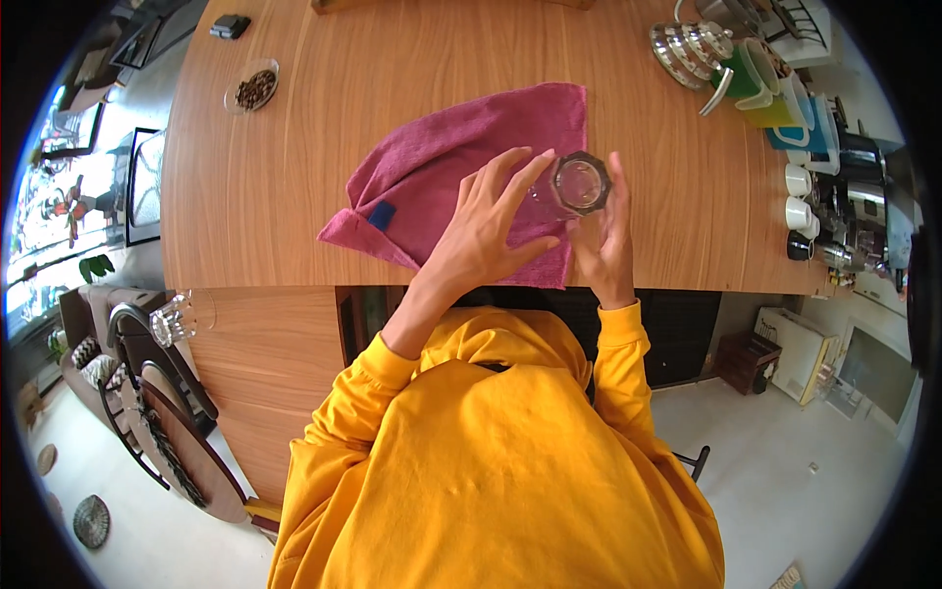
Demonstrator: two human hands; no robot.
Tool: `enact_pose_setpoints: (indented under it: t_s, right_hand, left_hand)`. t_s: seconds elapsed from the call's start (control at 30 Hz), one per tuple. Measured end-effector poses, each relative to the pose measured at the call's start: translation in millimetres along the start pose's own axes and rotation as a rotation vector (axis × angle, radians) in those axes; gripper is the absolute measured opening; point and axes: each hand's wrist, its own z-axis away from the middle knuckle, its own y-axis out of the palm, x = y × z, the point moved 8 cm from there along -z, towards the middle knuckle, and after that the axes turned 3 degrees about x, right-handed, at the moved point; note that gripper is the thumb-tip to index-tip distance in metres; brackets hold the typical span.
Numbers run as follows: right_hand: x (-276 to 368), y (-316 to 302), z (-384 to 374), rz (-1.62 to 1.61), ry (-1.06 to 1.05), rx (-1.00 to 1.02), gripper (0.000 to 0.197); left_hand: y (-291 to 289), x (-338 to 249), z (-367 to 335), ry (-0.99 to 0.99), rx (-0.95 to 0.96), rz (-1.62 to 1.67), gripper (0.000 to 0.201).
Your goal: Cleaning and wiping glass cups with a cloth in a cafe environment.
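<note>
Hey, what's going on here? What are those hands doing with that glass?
Someone in a yellow top is at a wooden table, handling a clear glass above a pink cloth. The right hand holds it at one side. The left hand is spread open at the other; whether it touches the glass is hard to tell. Farther back, a dish of brown beans sits to the left and a silver kettle to the right.

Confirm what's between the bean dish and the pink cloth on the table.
Nothing but bare wooden tabletop between the dish and the pink cloth, as the head view shows.
</note>
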Motion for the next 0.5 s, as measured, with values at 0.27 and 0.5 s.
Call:
enact_pose_setpoints:
  t_s: [0.27,0.5]
  right_hand:
    - [-32,-7,0,0.732,-0.073,0.038,0.049]
    - [-27,-2,-10,0.614,-0.215,-0.014,0.017]
  left_hand:
    - [16,11,-22,0.044,-0.004,-0.036,0.083]
    - [-39,54,-8,-0.268,-0.221,0.083,0.080]
